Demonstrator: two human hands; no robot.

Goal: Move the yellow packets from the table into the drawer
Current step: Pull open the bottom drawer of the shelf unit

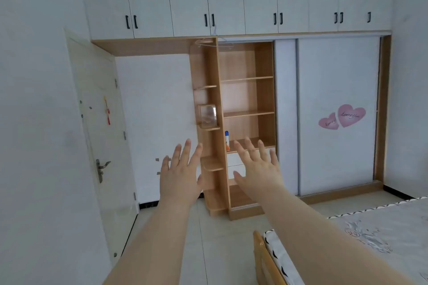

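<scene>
Your fingers (185, 152) spread wide on both the left hand (179, 176) and right hand (257, 169), gripping nothing, before a wood-grain shelf unit (247, 99) with flat white drawers (236, 164); yellow packets are out of view.

The room is bright with soft, even daylight, and the white wardrobe doors (338, 113) and walls look washed out, with hardly any shadow. Wide-angle distortion bows the upper cabinets (231, 7) and the door (102, 146) at the left edge. The whole frame is slightly soft and smeared.
</scene>
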